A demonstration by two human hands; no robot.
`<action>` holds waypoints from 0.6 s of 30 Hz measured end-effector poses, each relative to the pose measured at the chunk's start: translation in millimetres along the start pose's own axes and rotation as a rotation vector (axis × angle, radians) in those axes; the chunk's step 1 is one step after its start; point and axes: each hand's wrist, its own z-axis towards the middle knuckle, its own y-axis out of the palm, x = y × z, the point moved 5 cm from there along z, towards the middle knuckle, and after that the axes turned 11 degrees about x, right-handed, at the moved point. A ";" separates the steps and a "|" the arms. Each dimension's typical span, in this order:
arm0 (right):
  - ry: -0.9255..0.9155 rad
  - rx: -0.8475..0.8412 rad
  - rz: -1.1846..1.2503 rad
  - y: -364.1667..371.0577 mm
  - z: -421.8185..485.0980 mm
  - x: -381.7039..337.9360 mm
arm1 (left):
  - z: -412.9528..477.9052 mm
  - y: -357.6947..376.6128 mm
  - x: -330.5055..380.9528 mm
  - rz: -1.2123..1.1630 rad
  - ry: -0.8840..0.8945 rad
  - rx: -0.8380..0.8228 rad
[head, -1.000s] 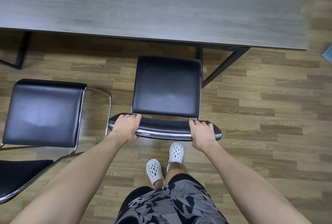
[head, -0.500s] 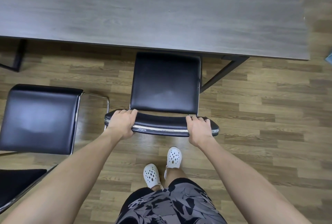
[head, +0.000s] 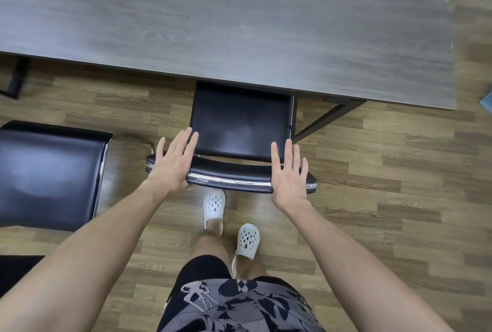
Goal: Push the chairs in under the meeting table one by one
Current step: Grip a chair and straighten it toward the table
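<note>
Change: both hands gripped the backrest top half a second ago and now have their fingers stretched out. The chair has slid forward, so its seat front is hidden under the table edge.
Chair in hand: black padded chair with a chrome tube frame (head: 239, 124) stands square to the table. Its front strip is beneath the tabletop, while the rest of the seat and the backrest are outside.
Left hand (head: 173, 166): released, fingers straight and spread, lying over the left end of the backrest top. Whether the palm touches the backrest cannot be told.
Right hand (head: 288, 177): released, fingers straight and slightly apart, over the right end of the backrest. Contact cannot be told here either.
Table: grey wood-grain meeting table (head: 239, 25) fills the upper view, and a black slanted metal leg (head: 327, 116) shows just right of the chair.
Other chair: second black padded chair (head: 50, 172) stands at the left, well clear of the table edge.
Floor: brown wood-plank flooring (head: 386, 172).
Person: white perforated clogs (head: 214, 206), the left foot ahead of the right, and grey-and-black patterned shorts (head: 234, 305).
</note>
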 end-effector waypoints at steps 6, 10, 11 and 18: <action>0.006 -0.017 0.007 -9.5 20.5 0.6 | 21.4 -10.1 -4.8 0.013 0.014 0.009; 0.002 -0.010 0.006 -16.9 38.7 -0.3 | 39.6 -16.5 -11.2 0.034 0.015 0.022; -0.001 -0.006 0.004 -18.6 43.0 -1.4 | 44.1 -18.4 -12.9 0.028 0.014 0.028; 0.001 0.025 0.008 -26.0 67.8 -3.2 | 71.8 -26.9 -22.7 0.024 0.018 0.044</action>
